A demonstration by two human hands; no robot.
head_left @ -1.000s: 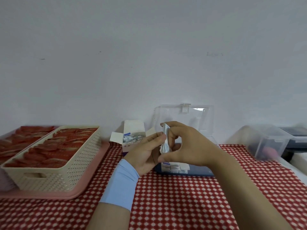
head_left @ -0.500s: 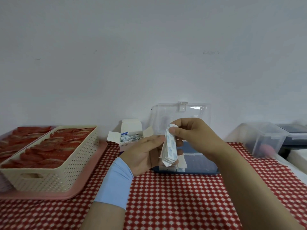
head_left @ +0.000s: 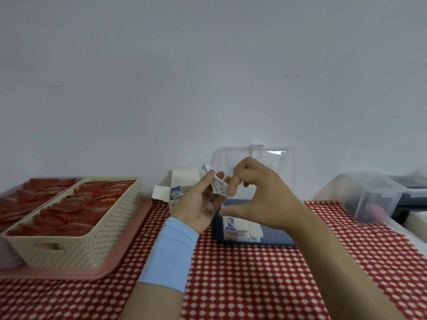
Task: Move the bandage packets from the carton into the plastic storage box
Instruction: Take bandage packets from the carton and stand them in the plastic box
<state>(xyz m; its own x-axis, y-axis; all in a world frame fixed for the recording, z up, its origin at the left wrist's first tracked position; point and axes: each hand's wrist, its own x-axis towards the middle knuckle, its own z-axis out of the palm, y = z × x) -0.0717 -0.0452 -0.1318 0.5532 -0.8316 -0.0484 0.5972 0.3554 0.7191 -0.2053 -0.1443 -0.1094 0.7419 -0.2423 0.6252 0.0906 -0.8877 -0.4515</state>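
Bundle of bandage packets [head_left: 219, 190] is in the air, held up by my left hand [head_left: 198, 204]. The thumb and fingers are curled round its lower end, above the near left corner of the plastic storage box [head_left: 272, 240].

My right hand [head_left: 265, 195] is just beside the bundle. Its curled fingertips [head_left: 233, 187] are at the bundle's right edge and the thumb is spread well below them. I cannot tell whether those fingers grip the bundle or only touch it.

The box stands open, its clear lid [head_left: 287, 167] upright behind. More packets [head_left: 240, 229] are stacked flat in its left part. The carton [head_left: 184, 179] is behind my left hand with its flaps open, and some packets show inside.

Judged step: squaring the bundle before it goes down into the box.

Risks:
- The bundle looks loose and fanned. If the left-hand hold slackens while the right hand adjusts, single packets could slip out onto the checked tablecloth [head_left: 254, 285] or behind the box.
- Dropped at a slant, the bundle could land across the flat stack and disorder it.
- A wide right-hand move could knock the upright lid.
- The left forearm is close to the carton, so drawing it back carelessly could tip the carton.
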